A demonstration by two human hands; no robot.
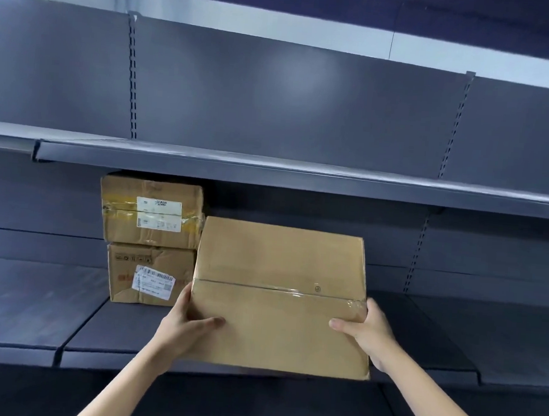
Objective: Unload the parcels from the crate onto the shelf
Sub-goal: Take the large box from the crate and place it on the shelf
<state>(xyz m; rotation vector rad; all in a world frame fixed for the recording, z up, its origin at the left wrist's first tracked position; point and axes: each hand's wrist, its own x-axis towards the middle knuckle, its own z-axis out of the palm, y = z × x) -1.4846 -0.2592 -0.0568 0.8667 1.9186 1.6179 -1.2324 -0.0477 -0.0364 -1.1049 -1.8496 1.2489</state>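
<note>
A large plain brown cardboard parcel [280, 292], sealed with clear tape, is held over the front of the dark grey middle shelf [115, 330]. My left hand [187, 325] grips its left side and my right hand [365, 331] grips its right side, thumbs on top. Just left of it, two smaller brown parcels stand stacked on the same shelf: the upper parcel [151, 213] and the lower parcel [148, 275], both with white labels. The crate is out of view.
An upper shelf [269, 168] runs across above the parcels, with a grey back panel behind. Slotted uprights [133, 77] divide the bays. A lower shelf edge [253, 401] lies below my arms. Bare shelf surface extends to the right [485, 336].
</note>
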